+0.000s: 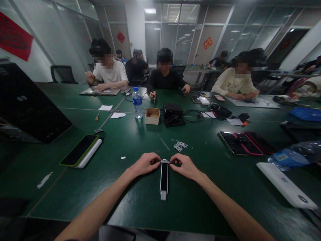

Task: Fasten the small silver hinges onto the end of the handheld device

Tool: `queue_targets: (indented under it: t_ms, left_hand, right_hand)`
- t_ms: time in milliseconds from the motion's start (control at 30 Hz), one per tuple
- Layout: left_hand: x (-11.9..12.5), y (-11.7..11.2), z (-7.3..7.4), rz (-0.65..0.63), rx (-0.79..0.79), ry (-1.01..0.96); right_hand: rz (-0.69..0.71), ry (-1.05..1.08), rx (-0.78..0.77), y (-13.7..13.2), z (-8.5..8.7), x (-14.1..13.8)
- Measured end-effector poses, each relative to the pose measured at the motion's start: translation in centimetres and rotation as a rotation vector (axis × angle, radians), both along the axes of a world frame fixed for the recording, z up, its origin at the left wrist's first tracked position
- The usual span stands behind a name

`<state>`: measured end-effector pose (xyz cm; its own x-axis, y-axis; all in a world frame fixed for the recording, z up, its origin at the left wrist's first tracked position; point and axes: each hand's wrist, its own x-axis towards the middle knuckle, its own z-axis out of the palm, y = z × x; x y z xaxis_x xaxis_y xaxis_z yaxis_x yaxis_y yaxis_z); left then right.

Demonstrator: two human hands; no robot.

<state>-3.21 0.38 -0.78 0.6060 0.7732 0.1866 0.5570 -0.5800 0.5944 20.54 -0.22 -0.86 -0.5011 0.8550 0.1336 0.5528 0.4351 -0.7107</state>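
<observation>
A long, narrow object (164, 177) with a black face, a white rim and a pale block at its near end lies on the green table (120, 197), pointing toward me. My left hand (149, 163) is closed in a pinch at the left side of its far end. From the other side, my right hand (184, 165) pinches at the same end. A thin crosspiece (165, 161) runs between my fingertips there; its ends are hidden in my fingers. Beyond my right hand lies a small pile of flat metal pieces (180, 146).
A phone (80, 150) lies at left, several phones (229, 142) at right beside a bottle (296, 154) and a white device (286, 184). Ahead stand a water bottle (137, 103), an open box (152, 117) and a black device (173, 113). Co-workers sit across the table.
</observation>
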Motion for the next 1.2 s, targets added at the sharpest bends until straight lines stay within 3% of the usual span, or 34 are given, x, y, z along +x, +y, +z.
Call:
queue_targets:
  t_ms: [1200]
  left_hand:
    - [-0.04, 0.14, -0.38, 0.003, 0.015, 0.009]
  right_hand:
    - [0.023, -0.009, 0.091, -0.09, -0.16, -0.13]
